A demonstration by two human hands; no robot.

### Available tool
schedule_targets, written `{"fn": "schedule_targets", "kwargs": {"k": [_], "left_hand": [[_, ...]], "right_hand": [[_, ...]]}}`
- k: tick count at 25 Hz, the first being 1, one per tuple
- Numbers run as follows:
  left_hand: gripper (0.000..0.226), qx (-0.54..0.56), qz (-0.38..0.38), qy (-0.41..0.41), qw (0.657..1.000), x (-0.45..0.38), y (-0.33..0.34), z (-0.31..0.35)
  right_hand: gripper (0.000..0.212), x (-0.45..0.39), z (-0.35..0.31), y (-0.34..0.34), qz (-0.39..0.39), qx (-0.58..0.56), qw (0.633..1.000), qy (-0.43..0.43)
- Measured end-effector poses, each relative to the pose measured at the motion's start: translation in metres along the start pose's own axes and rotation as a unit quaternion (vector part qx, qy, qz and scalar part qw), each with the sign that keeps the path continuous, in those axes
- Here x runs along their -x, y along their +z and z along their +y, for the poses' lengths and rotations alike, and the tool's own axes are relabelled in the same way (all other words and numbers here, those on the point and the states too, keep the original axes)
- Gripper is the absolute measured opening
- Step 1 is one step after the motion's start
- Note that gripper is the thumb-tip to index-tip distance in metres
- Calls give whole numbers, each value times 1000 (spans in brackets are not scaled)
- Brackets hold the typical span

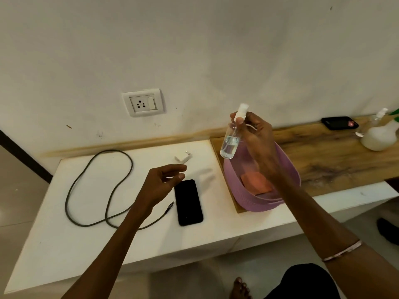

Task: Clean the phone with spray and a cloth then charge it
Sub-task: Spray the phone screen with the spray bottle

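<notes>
Right hand [253, 134] is closed around a clear plastic spray bottle [230, 143], white nozzle up top, its long axis tilted slightly off vertical. Below-left of that grip the phone [188, 202] lies flat on the white table [64, 244], glossy black slab, long axis running toward the wall. Left hand [159, 186] hovers loosely open, empty, over the phone's top corner. Under the bottle sits a ribbed purple basket [259, 203] holding an orange cloth [257, 182]. A braided cable [90, 190] loops left, plenty of bare table around it.

Black phone [188, 202] on white bench [64, 234]; dark grey-green cable [86, 182] at 9 o'clock, white adapter [183, 158] at 12 o'clock, ribbed lilac basket [259, 201] with orange cloth [255, 182] at 3 o'clock; clear, white-capped spray bottle [231, 143].
</notes>
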State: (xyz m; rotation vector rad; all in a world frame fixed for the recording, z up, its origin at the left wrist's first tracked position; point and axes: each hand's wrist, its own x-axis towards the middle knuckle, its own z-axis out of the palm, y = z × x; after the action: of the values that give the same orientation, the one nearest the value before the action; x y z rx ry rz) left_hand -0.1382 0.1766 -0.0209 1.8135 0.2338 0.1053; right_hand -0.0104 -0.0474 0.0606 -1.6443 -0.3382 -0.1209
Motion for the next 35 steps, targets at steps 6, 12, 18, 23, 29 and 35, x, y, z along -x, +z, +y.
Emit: {"fn": "schedule_targets", "kwargs": {"k": [6, 12, 18, 23, 29, 35], "left_hand": [[120, -230, -80, -70, 967, -2, -9, -49], [155, -314, -181, -57, 930, -5, -4, -97], [164, -353, -181, -38, 917, -13, -6, -120], [161, -384, -186, -17, 904, -15, -5, -124], [158, -384, -181, -19, 905, -15, -5, -122], [157, -377, -175, -15, 910, -17, -4, -121]], "right_hand": [[31, -34, 39, -29, 61, 27, 997, 32], [27, -43, 94, -40, 69, 104, 990, 65], [25, -40, 124, -37, 47, 204, 974, 90], [25, -35, 129, -40, 25, 219, 972, 85], [31, -34, 128, -44, -8, 223, 968, 114], [36, -35, 123, -66, -63, 246, 959, 125]]}}
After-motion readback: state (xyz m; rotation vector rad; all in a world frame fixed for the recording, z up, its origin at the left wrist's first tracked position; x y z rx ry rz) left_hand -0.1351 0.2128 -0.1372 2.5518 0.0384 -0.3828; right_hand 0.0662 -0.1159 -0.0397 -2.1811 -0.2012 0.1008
